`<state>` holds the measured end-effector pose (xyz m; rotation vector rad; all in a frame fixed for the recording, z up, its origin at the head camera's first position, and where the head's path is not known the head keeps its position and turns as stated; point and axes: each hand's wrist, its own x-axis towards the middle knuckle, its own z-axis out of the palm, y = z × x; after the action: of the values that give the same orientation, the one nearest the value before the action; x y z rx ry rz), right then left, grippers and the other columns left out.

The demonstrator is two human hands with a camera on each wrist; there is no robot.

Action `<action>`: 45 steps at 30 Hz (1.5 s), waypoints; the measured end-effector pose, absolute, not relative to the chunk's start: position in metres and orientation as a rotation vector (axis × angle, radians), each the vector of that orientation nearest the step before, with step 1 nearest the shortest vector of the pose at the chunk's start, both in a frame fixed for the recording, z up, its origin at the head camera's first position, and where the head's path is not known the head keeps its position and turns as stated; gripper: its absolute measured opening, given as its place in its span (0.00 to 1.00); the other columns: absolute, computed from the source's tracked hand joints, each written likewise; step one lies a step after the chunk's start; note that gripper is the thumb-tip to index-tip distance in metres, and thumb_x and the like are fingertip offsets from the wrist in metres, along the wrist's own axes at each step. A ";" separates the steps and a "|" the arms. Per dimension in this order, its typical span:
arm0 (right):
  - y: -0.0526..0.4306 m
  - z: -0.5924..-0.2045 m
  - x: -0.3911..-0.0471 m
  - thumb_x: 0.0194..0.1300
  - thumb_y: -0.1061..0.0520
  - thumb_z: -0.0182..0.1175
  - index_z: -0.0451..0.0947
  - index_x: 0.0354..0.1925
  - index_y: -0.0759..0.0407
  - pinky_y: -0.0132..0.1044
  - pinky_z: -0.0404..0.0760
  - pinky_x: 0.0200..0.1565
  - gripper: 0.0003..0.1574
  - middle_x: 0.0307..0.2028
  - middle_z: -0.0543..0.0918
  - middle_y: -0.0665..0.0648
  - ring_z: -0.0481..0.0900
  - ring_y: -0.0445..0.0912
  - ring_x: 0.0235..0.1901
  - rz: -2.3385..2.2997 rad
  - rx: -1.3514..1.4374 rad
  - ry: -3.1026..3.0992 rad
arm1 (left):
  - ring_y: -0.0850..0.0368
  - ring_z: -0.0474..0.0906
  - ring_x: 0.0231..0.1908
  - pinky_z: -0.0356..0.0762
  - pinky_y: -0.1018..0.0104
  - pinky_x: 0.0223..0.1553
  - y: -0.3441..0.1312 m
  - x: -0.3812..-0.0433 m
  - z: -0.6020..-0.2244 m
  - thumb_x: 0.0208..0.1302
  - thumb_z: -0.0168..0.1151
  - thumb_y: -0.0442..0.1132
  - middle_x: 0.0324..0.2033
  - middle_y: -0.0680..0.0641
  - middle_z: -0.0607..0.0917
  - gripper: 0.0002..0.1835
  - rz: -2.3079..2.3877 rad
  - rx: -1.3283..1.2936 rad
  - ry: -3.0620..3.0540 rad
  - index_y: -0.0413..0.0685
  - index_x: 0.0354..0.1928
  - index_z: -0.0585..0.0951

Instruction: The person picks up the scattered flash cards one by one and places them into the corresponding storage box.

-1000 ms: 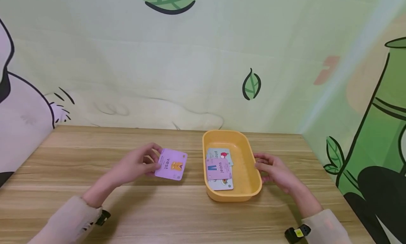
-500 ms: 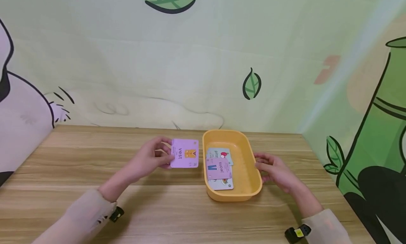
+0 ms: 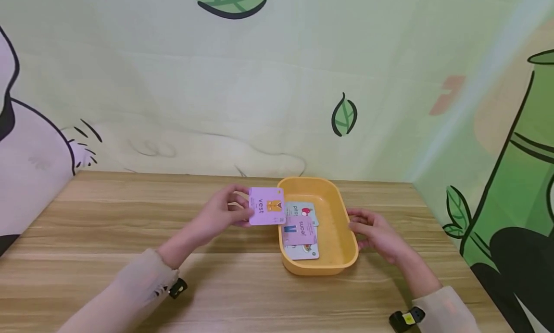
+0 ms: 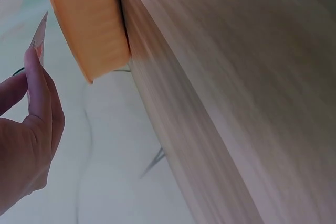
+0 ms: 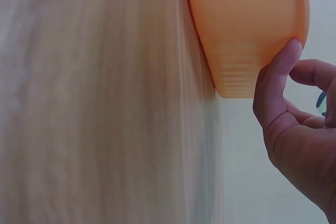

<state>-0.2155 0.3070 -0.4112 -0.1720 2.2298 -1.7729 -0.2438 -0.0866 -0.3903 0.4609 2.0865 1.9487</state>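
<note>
In the head view my left hand point(image 3: 222, 210) pinches a purple card point(image 3: 267, 206) marked "vest", with an orange vest picture. Its right edge overlaps the left rim of a yellow tray point(image 3: 331, 261), above the table. Edge-on, the same card point(image 4: 40, 38) shows between thumb and fingers in the left wrist view. Inside the tray's left part lie a purple "jeans" card point(image 3: 299, 230) and two pale cards partly beneath it, one with a red fruit point(image 3: 308, 211). My right hand point(image 3: 378, 232) touches the tray's right side with relaxed fingers, near the rim in the right wrist view.
A wood-grain table point(image 3: 242, 299) carries the tray. Behind it hangs a pale green backdrop point(image 3: 173, 83) with leaf drawings, meeting the table's back edge. Dark devices are strapped at both wrists.
My left hand has carried the vest card rightward and slightly up, from left of the tray to over its left rim. The right hand and the tray stay put.
</note>
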 end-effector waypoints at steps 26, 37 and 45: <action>0.306 -0.411 -0.216 0.77 0.59 0.55 0.55 0.74 0.75 0.38 0.86 0.33 0.37 0.55 0.74 0.69 0.82 0.47 0.41 -1.772 -0.159 2.229 | 0.46 0.84 0.38 0.87 0.54 0.42 -0.050 -0.265 -0.393 0.66 0.63 0.21 0.44 0.34 0.78 0.27 1.947 0.390 2.082 0.33 0.65 0.69; 0.306 -0.413 -0.217 0.77 0.59 0.55 0.55 0.74 0.75 0.37 0.86 0.33 0.37 0.55 0.73 0.70 0.82 0.47 0.41 -1.771 -0.153 2.229 | 0.48 0.84 0.35 0.86 0.46 0.45 -0.032 -0.275 -0.394 0.66 0.64 0.23 0.42 0.35 0.78 0.27 1.888 0.363 2.118 0.35 0.65 0.70; 0.307 -0.413 -0.216 0.77 0.60 0.55 0.56 0.73 0.75 0.37 0.85 0.33 0.36 0.53 0.74 0.68 0.82 0.47 0.40 -1.770 -0.152 2.228 | 0.50 0.82 0.30 0.87 0.49 0.41 -0.021 -0.275 -0.391 0.66 0.66 0.25 0.38 0.37 0.79 0.24 1.773 0.410 2.224 0.34 0.62 0.71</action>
<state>-0.2159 0.3073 -0.4129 -0.1515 2.2283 -1.7698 -0.2751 -0.0212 -0.3906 0.4104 2.2241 1.7729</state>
